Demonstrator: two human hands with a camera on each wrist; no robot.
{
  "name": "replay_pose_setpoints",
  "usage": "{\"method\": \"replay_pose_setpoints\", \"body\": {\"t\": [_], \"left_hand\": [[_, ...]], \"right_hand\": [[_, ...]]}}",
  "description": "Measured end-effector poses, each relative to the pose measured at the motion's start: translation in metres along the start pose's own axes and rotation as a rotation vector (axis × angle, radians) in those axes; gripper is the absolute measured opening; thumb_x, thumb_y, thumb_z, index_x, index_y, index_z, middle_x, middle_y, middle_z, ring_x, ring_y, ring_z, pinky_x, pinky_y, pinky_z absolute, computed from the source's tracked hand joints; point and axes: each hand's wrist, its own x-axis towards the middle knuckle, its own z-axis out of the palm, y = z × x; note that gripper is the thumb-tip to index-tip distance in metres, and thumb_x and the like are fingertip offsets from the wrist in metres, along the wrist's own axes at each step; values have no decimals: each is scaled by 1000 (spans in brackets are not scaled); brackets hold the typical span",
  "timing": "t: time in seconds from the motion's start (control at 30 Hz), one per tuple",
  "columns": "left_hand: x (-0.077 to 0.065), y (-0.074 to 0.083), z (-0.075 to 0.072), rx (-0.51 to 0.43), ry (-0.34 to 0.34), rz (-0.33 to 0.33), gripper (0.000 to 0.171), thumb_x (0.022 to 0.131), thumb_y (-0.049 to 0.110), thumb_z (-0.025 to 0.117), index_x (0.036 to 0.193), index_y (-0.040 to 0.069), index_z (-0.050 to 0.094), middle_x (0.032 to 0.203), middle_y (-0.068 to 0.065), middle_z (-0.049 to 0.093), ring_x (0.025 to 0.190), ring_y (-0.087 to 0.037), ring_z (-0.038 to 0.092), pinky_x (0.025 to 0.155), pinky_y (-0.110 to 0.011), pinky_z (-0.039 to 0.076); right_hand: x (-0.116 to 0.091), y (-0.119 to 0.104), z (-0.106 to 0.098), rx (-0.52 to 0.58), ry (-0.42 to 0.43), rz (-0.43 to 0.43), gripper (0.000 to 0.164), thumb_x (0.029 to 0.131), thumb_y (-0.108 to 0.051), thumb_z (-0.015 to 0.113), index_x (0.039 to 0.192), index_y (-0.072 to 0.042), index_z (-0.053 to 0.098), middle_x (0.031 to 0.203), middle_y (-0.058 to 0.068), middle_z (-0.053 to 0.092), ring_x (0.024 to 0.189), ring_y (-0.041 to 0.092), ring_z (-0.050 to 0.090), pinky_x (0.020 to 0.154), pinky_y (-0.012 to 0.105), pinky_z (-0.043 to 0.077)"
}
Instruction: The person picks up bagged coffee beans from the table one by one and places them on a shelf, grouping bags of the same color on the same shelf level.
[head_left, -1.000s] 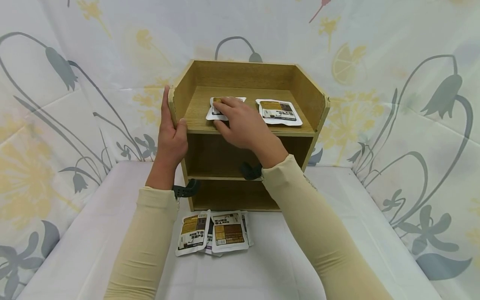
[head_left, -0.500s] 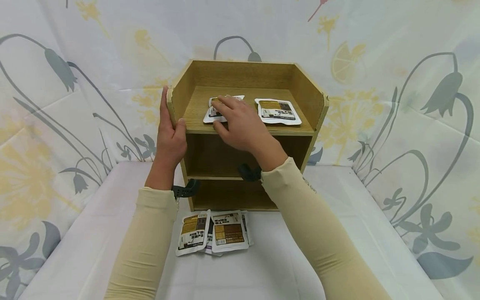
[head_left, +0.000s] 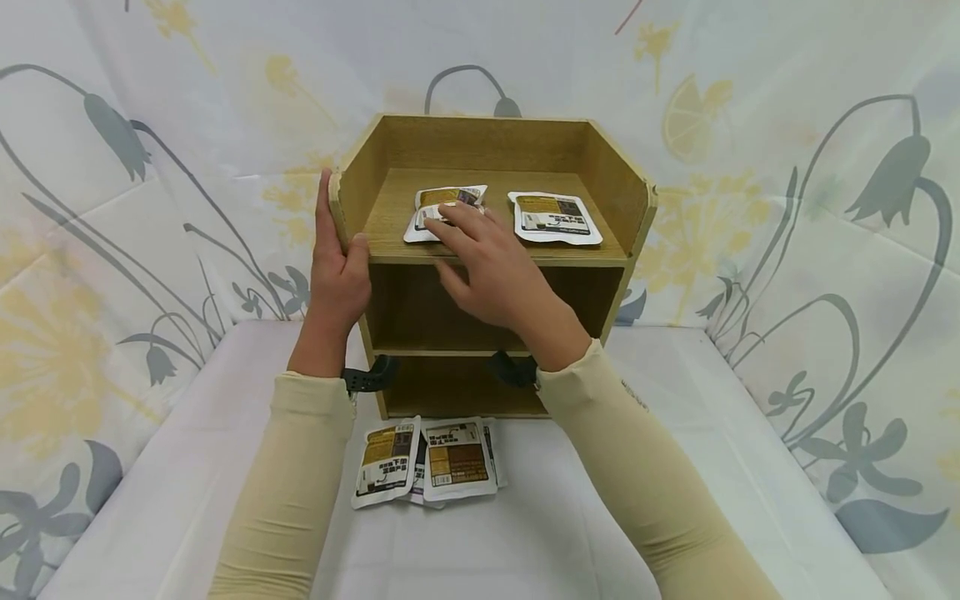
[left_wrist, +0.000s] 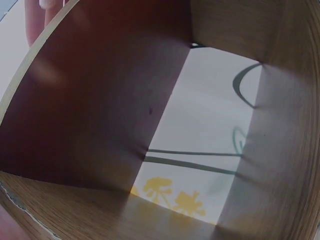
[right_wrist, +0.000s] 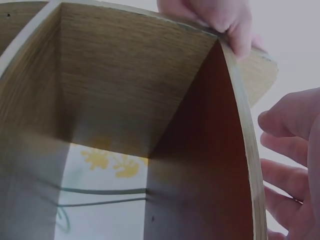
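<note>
My left hand (head_left: 339, 275) grips the left side panel of a small wooden shelf unit (head_left: 483, 137), its thumb at the front edge and its fingers along the outside. In the right wrist view this left hand (right_wrist: 220, 17) shows at the panel's corner. On the top board lie two white printed pouches. Relaxed fingers of my right hand (head_left: 498, 271) hover close over the left pouch (head_left: 442, 197) and partly cover it. To its right, the other pouch (head_left: 558, 218) lies flat.
On the white table (head_left: 540, 533) before the unit, a brown-labelled pouch (head_left: 457, 462) and a yellow-labelled pouch (head_left: 387, 462) overlap others. Two lower compartments open to the front beneath the top board. A flower-patterned cloth (head_left: 247, 150) hangs behind.
My right hand has drawn back slightly toward the front and right, uncovering more of the left pouch. My left hand keeps its hold on the side panel.
</note>
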Motion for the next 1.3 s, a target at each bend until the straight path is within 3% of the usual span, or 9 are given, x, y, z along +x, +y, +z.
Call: {"method": "replay_pose_setpoints", "body": {"t": [0.4, 0.9, 1.1, 1.3], "left_hand": [[-1, 0, -1, 15, 4, -13, 70, 96, 4, 34, 158, 22, 6, 158, -6, 22, 138, -20, 34, 112, -39, 30], [-1, -1, -1, 31, 6, -32, 70, 97, 6, 34, 157, 26, 6, 159, -3, 21, 138, -19, 34, 113, -40, 28], [-1, -2, 0, 24, 0, -25, 70, 97, 6, 34, 157, 26, 5, 158, -5, 22, 137, -21, 36, 112, -40, 30], [-2, -1, -1, 23, -1, -31, 70, 98, 6, 33, 157, 27, 5, 159, -3, 20, 138, -20, 35, 112, -41, 30]], "right_hand": [[-30, -1, 3, 50, 107, -68, 47, 95, -23, 59, 140, -10, 53, 146, 13, 48, 138, 28, 41, 117, 49, 23], [-69, -11, 14, 69, 163, -136, 50, 90, -21, 64, 137, -8, 55, 144, 15, 50, 140, 32, 39, 116, 51, 24], [-86, -18, 27, 85, 133, -179, 51, 88, -22, 65, 137, -9, 55, 143, 14, 51, 139, 32, 40, 114, 53, 27], [-99, -20, 42, 98, 81, -168, 52, 89, -23, 65, 138, -11, 54, 143, 13, 51, 139, 31, 41, 113, 51, 31]]}}
